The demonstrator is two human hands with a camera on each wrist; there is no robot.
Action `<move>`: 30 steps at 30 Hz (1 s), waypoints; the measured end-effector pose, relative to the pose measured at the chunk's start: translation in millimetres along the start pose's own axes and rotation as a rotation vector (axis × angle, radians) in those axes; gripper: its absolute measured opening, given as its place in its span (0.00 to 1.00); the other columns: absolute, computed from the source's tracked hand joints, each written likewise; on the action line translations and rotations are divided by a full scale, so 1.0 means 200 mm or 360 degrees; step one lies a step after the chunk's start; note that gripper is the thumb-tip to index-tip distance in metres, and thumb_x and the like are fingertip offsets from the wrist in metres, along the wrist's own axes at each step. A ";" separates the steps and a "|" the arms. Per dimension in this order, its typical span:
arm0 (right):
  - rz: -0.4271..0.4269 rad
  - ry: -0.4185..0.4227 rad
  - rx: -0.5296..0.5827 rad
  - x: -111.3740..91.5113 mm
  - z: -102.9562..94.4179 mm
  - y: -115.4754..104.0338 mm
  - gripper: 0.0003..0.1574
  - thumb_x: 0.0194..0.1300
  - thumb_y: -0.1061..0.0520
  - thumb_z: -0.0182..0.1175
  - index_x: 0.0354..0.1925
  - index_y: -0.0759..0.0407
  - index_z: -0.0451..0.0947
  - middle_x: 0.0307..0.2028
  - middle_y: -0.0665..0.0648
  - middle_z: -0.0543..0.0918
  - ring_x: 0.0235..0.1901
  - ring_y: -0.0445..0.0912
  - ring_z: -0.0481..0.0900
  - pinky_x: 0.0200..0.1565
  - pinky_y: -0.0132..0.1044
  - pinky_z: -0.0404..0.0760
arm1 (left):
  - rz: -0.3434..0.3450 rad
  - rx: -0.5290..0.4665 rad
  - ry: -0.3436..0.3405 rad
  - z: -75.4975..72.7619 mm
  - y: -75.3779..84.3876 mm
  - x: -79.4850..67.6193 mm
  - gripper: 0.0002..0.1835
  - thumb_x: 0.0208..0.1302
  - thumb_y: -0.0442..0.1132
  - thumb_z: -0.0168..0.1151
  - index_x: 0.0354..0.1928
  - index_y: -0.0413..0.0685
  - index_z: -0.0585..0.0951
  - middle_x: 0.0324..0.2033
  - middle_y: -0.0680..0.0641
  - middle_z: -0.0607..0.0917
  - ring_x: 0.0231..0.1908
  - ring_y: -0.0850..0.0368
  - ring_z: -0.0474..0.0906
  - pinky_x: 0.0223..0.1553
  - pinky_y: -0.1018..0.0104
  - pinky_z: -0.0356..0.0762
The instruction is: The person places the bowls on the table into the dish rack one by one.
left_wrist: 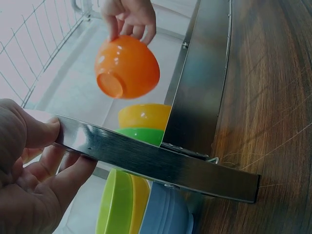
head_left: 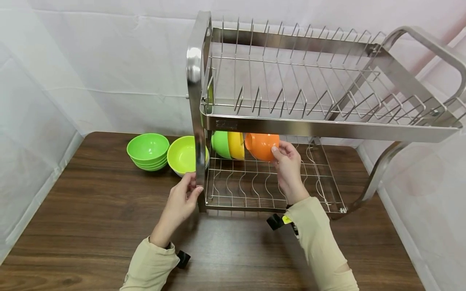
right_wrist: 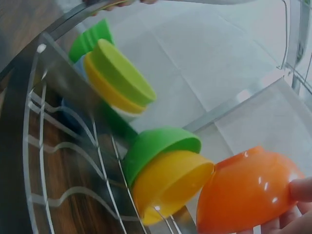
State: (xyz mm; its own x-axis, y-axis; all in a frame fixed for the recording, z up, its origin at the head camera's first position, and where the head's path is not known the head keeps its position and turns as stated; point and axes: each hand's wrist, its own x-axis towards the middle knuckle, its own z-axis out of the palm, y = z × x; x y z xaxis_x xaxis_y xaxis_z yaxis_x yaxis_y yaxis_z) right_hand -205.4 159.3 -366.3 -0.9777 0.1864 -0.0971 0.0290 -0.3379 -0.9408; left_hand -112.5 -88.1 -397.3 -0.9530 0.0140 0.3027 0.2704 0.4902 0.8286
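Observation:
My right hand pinches an orange bowl by its rim over the rack's lower shelf, base turned left. Just left of it, a yellow bowl and a green bowl stand on edge in the lower shelf. With thumb and fingers, my left hand grips the front left post of the metal dish rack. In the right wrist view the orange bowl is close beside the yellow bowl.
Left of the rack, a stack of green bowls stands on the wooden table. Beside it is another stack topped by a yellow-green bowl, with a blue bowl in it. The rack's upper wire shelf overhangs the lower one.

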 end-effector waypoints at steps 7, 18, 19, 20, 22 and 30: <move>0.0185 0.0075 0.0194 0.08 0.05 0.04 0.17 0.61 0.70 0.50 0.25 0.50 0.74 0.32 0.49 0.71 0.26 0.40 0.74 0.33 0.33 0.74 | 0.0000 -0.0025 -0.0014 0.00 -0.01 0.00 0.11 0.53 0.23 0.59 0.39 0.34 0.72 0.26 0.42 0.76 0.29 0.53 0.75 0.31 0.65 0.74; 0.0318 0.0165 0.0032 0.17 0.09 0.12 0.10 0.60 0.69 0.52 0.30 0.54 0.70 0.35 0.50 0.69 0.26 0.40 0.74 0.34 0.33 0.74 | -0.0014 -0.0055 -0.0037 0.01 0.00 0.00 0.11 0.53 0.22 0.58 0.38 0.35 0.73 0.25 0.43 0.76 0.27 0.55 0.74 0.27 0.70 0.71; 0.0324 0.0167 0.0012 0.17 0.10 0.13 0.10 0.60 0.68 0.52 0.30 0.54 0.70 0.35 0.51 0.69 0.24 0.40 0.73 0.33 0.33 0.73 | -0.0015 -0.0056 -0.0039 0.01 -0.01 0.00 0.11 0.53 0.22 0.58 0.38 0.35 0.73 0.25 0.43 0.76 0.27 0.55 0.74 0.27 0.70 0.72; 0.0336 0.0170 -0.0003 0.17 0.10 0.14 0.10 0.60 0.68 0.52 0.30 0.54 0.70 0.35 0.51 0.69 0.23 0.40 0.73 0.32 0.33 0.73 | -0.0016 -0.0057 -0.0039 0.01 -0.01 0.00 0.11 0.53 0.22 0.59 0.38 0.35 0.73 0.25 0.43 0.76 0.27 0.55 0.73 0.27 0.70 0.72; 0.0350 0.0173 -0.0024 0.18 0.10 0.15 0.09 0.61 0.68 0.52 0.31 0.53 0.70 0.34 0.52 0.70 0.21 0.40 0.72 0.30 0.33 0.73 | -0.0019 -0.0063 -0.0042 0.01 0.00 0.00 0.11 0.53 0.22 0.58 0.38 0.36 0.73 0.25 0.43 0.77 0.27 0.55 0.74 0.28 0.70 0.72; 0.0213 0.0185 -0.0315 0.21 0.13 0.22 0.07 0.58 0.68 0.54 0.34 0.58 0.72 0.24 0.47 0.74 0.22 0.39 0.71 0.24 0.28 0.70 | 0.0012 -0.0023 -0.0018 0.01 0.00 0.00 0.10 0.52 0.23 0.60 0.37 0.35 0.73 0.24 0.44 0.76 0.27 0.55 0.73 0.30 0.65 0.75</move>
State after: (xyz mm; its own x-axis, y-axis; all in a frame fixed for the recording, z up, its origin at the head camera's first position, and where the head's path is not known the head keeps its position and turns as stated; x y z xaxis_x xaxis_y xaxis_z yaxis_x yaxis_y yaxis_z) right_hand -250.2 128.1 -402.4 -0.9321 0.2609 -0.2512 0.2081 -0.1818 -0.9611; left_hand -113.0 -86.9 -398.3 -0.9523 0.0276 0.3039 0.2797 0.4775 0.8330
